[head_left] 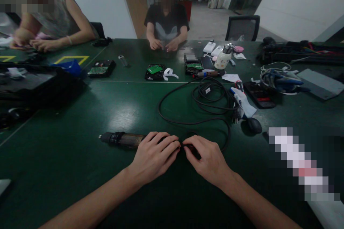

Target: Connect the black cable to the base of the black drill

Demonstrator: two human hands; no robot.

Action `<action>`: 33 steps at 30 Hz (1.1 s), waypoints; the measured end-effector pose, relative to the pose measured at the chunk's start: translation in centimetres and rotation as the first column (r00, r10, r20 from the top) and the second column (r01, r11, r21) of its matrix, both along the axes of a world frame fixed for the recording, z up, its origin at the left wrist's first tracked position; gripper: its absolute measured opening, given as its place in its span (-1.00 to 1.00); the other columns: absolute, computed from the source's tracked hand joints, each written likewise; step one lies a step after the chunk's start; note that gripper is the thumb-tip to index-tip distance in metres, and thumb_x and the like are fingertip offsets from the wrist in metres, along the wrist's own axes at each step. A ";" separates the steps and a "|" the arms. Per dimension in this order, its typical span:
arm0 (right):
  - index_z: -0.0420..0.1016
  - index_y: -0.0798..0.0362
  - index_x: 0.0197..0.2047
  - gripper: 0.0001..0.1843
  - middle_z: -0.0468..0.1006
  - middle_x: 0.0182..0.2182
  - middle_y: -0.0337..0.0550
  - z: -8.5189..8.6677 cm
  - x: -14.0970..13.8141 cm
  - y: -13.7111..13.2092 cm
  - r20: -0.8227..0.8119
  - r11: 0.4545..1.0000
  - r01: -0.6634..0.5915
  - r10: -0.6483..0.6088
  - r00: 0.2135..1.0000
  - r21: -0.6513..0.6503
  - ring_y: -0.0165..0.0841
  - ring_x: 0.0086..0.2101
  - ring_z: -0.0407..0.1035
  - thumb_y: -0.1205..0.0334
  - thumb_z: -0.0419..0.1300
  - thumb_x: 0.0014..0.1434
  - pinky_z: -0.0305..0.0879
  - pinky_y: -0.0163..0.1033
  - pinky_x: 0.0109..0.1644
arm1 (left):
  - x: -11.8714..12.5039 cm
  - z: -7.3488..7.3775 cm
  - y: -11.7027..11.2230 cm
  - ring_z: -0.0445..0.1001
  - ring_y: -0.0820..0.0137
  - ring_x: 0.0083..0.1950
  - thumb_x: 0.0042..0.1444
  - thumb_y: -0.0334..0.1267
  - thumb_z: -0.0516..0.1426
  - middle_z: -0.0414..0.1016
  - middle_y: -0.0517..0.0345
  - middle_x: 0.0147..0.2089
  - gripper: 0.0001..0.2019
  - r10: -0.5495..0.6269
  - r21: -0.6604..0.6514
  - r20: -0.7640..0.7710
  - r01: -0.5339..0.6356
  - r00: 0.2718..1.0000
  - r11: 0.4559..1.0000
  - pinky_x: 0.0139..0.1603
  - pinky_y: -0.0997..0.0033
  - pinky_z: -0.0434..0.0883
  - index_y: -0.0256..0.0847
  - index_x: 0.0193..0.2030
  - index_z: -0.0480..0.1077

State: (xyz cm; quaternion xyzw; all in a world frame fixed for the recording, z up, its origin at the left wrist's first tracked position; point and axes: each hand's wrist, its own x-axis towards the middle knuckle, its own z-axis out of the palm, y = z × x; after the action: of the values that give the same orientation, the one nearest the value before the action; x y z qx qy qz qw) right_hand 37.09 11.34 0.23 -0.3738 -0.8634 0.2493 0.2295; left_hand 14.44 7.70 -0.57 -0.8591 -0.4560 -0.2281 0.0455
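Note:
An electric screwdriver [129, 140] with a dark body lies on the green table, its bit pointing left. My left hand [158, 152] is wrapped over its rear half and hides that part. Close against the tool's right end, the fingers of my right hand [205, 154] are closed in a pinch. A dark piece shows in that pinch, apparently the end of the black cable [193, 123], though the fingers cover most of it. From there the cable runs right and loops into a loose coil behind my hands.
Circuit-board units [154, 71] and another screwdriver [209, 74] lie beyond the cable. A floral bottle [223, 57], a black mouse-like object [254, 125] and a dark tray [259, 94] are at right. A black case [34, 82] stands at left. Two people sit across the table.

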 end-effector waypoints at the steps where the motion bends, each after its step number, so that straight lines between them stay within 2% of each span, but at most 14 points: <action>1: 0.47 -0.01 -0.02 -0.87 0.58 -0.17 -0.11 0.0 0.0 0.0 0.002 1.000 -0.001 0.001 1.000 0.000 -0.27 -0.18 0.50 0.31 0.13 0.41 0.44 -0.21 -0.13 | 0.0 0.0 0.0 0.52 0.25 0.08 0.36 -0.23 0.16 0.60 0.17 0.11 -0.84 0.011 0.002 -0.002 -0.011 1.000 1.000 0.07 0.12 0.38 -0.11 0.03 0.49; 3: 0.46 -0.01 -0.02 -0.87 0.58 -0.17 -0.12 0.0 0.0 0.0 0.009 1.000 0.001 -0.001 1.000 -0.003 -0.27 -0.17 0.50 0.31 0.12 0.42 0.44 -0.20 -0.12 | 0.0 0.0 0.1 0.53 0.25 0.07 0.37 -0.21 0.16 0.60 0.17 0.09 -0.85 0.026 0.009 0.003 -0.026 1.000 1.000 0.06 0.13 0.38 -0.12 0.00 0.49; 8: 0.46 -0.02 -0.01 -0.86 0.57 -0.18 -0.12 -0.1 0.0 -0.1 0.005 1.000 0.002 -0.002 1.000 0.001 -0.27 -0.17 0.49 0.31 0.12 0.42 0.44 -0.19 -0.10 | 0.0 -0.1 0.1 0.52 0.24 0.09 0.35 -0.24 0.15 0.59 0.16 0.13 -0.77 -0.009 0.016 0.005 0.009 1.000 1.000 0.06 0.13 0.38 -0.08 0.11 0.48; 13: 0.46 -0.01 -0.01 -0.87 0.57 -0.17 -0.12 -0.1 0.0 0.0 0.009 1.000 0.001 -0.001 1.000 -0.007 -0.27 -0.17 0.49 0.31 0.13 0.42 0.44 -0.19 -0.10 | 0.0 -0.1 0.1 0.53 0.26 0.07 0.37 -0.21 0.16 0.60 0.18 0.09 -0.86 0.018 0.004 0.014 -0.018 1.000 1.000 0.06 0.14 0.37 -0.12 0.00 0.49; 17: 0.46 -0.02 -0.01 -0.87 0.57 -0.17 -0.12 0.0 0.0 0.0 0.021 1.000 0.011 -0.010 1.000 -0.014 -0.26 -0.17 0.49 0.31 0.13 0.41 0.44 -0.19 -0.10 | 0.0 0.0 0.0 0.52 0.23 0.10 0.36 -0.24 0.15 0.58 0.17 0.14 -0.78 -0.006 -0.001 0.013 0.006 1.000 1.000 0.07 0.12 0.38 -0.08 0.10 0.47; 23: 0.47 -0.02 -0.02 -0.87 0.58 -0.18 -0.12 0.0 0.0 0.0 0.010 1.000 0.003 -0.003 1.000 0.006 -0.27 -0.18 0.51 0.31 0.14 0.40 0.44 -0.20 -0.14 | 0.0 0.0 0.1 0.55 0.26 0.04 0.36 -0.21 0.15 0.62 0.14 0.03 -0.86 0.030 0.031 0.007 -0.030 1.000 0.999 0.05 0.16 0.40 -0.13 -0.03 0.50; 28: 0.47 -0.02 -0.01 -0.86 0.58 -0.19 -0.12 0.0 0.0 0.0 0.015 1.000 0.005 -0.005 1.000 -0.002 -0.27 -0.19 0.50 0.30 0.13 0.41 0.45 -0.19 -0.12 | 0.0 0.1 0.1 0.53 0.23 0.08 0.36 -0.24 0.15 0.59 0.13 0.12 -0.78 -0.010 0.021 0.023 0.010 1.000 1.000 0.05 0.14 0.39 -0.10 0.10 0.48; 33: 0.47 -0.02 -0.01 -0.86 0.58 -0.16 -0.12 0.0 0.0 0.0 0.019 1.000 -0.002 0.002 1.000 0.002 -0.26 -0.17 0.50 0.31 0.13 0.42 0.43 -0.20 -0.12 | 0.1 0.1 0.1 0.53 0.26 0.04 0.38 -0.21 0.14 0.61 0.18 0.07 -0.86 0.026 -0.014 0.031 -0.026 0.999 1.000 0.05 0.14 0.38 -0.12 -0.01 0.48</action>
State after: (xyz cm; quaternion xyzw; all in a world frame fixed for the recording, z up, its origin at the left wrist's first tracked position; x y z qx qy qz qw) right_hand 37.10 11.34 0.27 -0.3751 -0.8662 0.2449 0.2213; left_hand 14.51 7.76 -0.50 -0.8496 -0.4694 -0.2379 0.0354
